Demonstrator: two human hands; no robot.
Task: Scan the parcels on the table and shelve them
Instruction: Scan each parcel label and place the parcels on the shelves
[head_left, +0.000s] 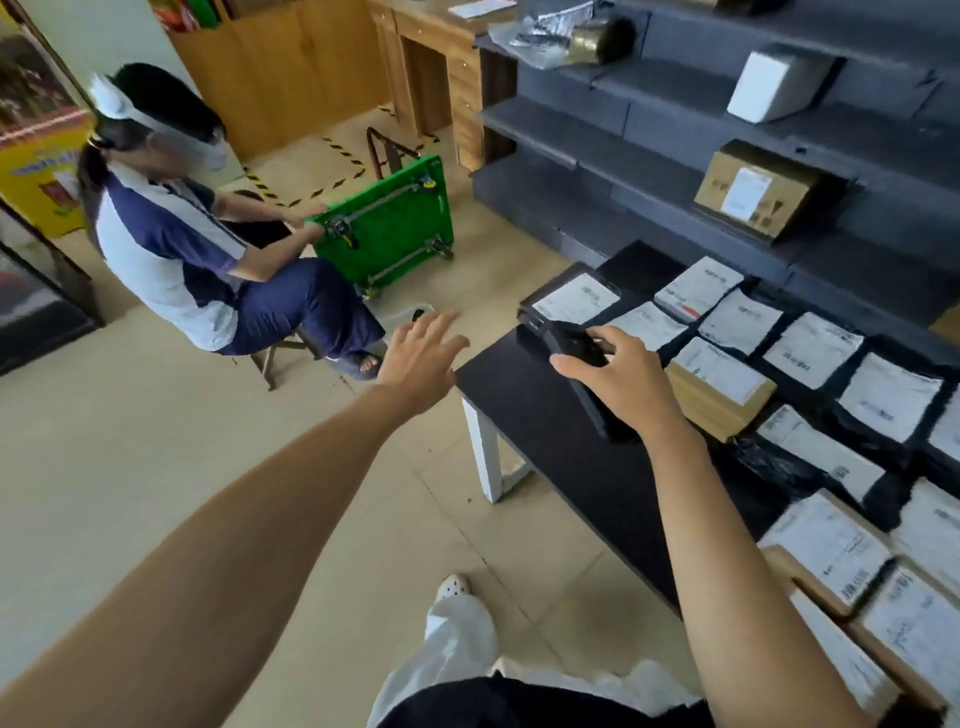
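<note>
A black handheld scanner (582, 364) is gripped in my right hand (618, 382) over the near left part of the black table (530, 415). It points toward a flat black parcel with a white label (574, 300) at the table's far left corner. Several black bag parcels (740, 323) and brown boxes (722, 395), all labelled, lie in rows across the table to the right. My left hand (421, 353) hangs empty with fingers spread, off the table's left edge above the floor. Dark grey shelves (649, 135) behind the table hold a brown box (756, 192) and a white box (769, 85).
A seated person (182, 249) to the left holds a green upturned trolley (384, 226) on the tiled floor. Wooden cabinets and a desk (415, 67) stand at the back. Wrapped packages (566, 36) lie on the top shelf. My own leg and shoe (454, 590) show below.
</note>
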